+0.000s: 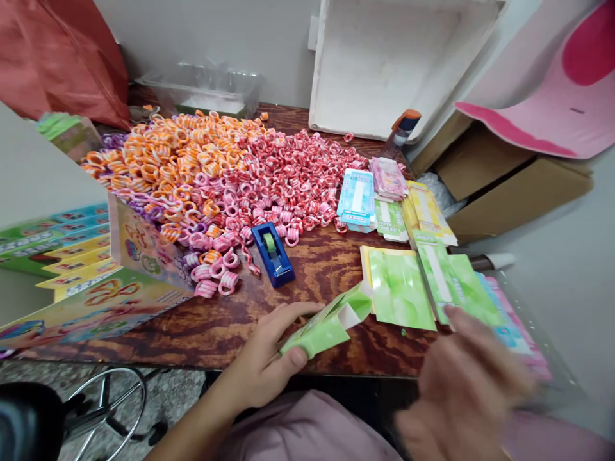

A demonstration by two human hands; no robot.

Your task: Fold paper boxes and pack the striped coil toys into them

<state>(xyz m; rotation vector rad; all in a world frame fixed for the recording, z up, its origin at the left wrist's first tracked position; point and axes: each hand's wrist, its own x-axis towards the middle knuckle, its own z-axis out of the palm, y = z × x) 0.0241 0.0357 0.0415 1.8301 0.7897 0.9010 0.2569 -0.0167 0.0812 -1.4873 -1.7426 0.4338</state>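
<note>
The left hand [271,355] is gripping an open-flapped green box [329,323] above the table's [168,333] front edge, while the blurred right hand [466,390] is hovering near flat green cartons [435,275], its grip unclear.

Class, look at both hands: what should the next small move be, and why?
Probably bring the right hand over to the green box and fold in its end flaps. The flaps stand open, the left hand grips the box, and the blurred right hand is off to the side.
</note>
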